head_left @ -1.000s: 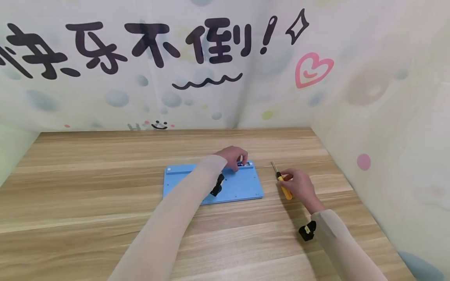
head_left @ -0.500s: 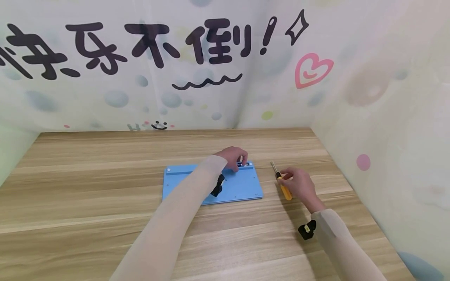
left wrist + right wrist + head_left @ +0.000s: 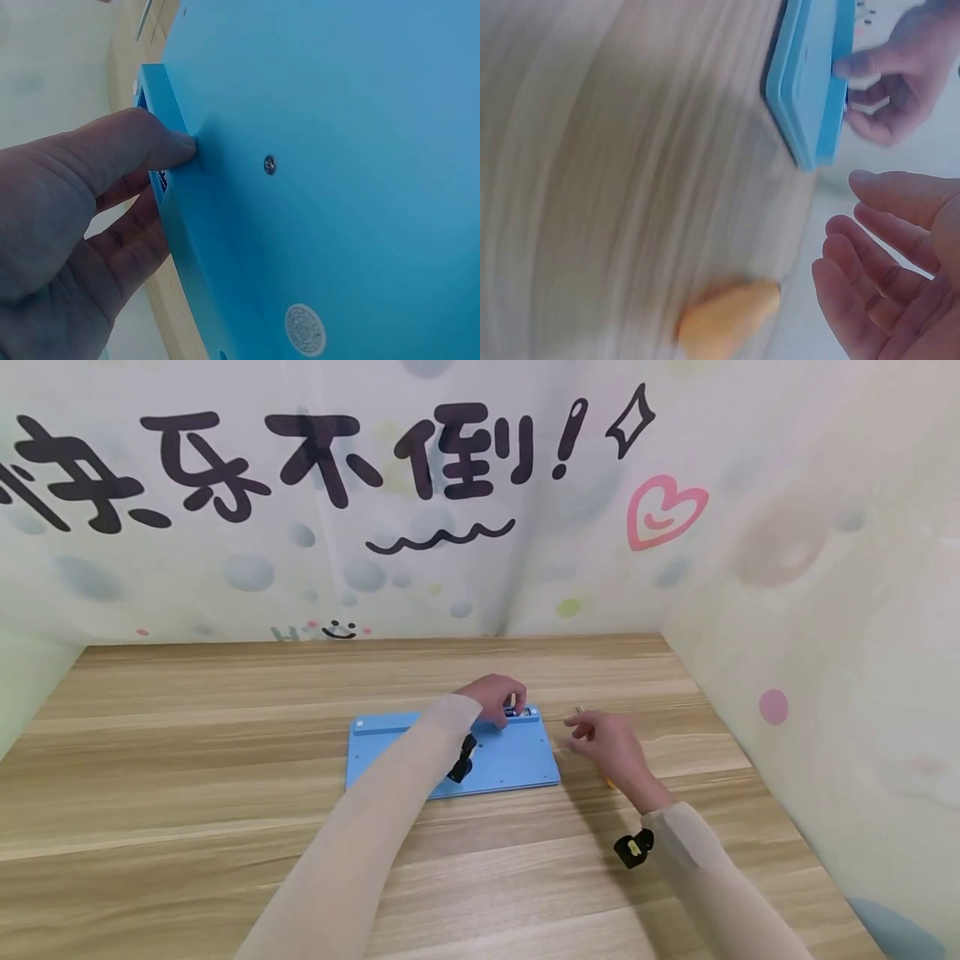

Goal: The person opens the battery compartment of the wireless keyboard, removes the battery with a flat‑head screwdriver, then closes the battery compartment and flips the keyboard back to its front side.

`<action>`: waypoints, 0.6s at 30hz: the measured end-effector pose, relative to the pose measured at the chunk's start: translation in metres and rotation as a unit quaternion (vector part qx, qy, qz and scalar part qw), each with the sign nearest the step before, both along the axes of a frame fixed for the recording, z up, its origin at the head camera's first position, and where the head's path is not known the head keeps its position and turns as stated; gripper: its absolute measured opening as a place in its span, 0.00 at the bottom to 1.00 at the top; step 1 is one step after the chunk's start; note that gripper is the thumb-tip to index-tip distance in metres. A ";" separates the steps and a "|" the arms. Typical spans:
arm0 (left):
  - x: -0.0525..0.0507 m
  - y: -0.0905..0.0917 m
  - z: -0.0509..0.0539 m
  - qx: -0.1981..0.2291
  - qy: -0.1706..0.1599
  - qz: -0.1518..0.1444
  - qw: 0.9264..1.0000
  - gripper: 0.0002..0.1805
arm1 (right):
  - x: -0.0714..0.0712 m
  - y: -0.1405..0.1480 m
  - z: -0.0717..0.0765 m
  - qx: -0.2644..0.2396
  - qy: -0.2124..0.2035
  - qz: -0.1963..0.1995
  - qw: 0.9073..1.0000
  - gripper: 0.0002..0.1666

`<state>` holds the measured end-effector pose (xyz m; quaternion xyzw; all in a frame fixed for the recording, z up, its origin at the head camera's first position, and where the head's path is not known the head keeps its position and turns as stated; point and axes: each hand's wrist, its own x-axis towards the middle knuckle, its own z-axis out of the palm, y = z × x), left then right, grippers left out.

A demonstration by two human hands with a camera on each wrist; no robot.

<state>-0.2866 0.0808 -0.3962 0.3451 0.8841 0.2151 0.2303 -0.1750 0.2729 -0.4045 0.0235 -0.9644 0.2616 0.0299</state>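
A light blue keyboard [image 3: 517, 756] lies underside up on the table, with screws and round pale feet on its back. My left hand [image 3: 495, 697] grips the raised ridge along its far edge. In the left wrist view the thumb [image 3: 176, 148] presses the ridge's near side, while the fingers reach round the far side. Beside them an open battery compartment [image 3: 528, 712] shows, partly hidden by the hand. My right hand [image 3: 611, 747] hovers right of the keyboard, holding nothing, fingers loosely bent. Below it lies a screwdriver [image 3: 731, 319] with an orange handle, mostly covered in the head view.
The wood-grain table [image 3: 187, 760] extends to both sides. A printed white cloth [image 3: 450, 593] hangs along the back edge and another stretch borders the right. Each wrist carries a small black camera [image 3: 634, 848].
My right hand has let go of the screwdriver, leaving it on the table, and moved left toward the keyboard. The left hand keeps its hold on the ridge.
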 end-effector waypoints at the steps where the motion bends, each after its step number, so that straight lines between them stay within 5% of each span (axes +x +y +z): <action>1: 0.000 0.000 0.000 0.000 0.000 0.000 1.000 0.13 | -0.001 -0.004 -0.001 -0.006 -0.009 0.003 1.000 0.16; 18: -0.001 0.001 0.000 -0.005 -0.003 0.001 1.000 0.13 | -0.012 -0.026 -0.016 -0.055 -0.051 0.022 0.997 0.14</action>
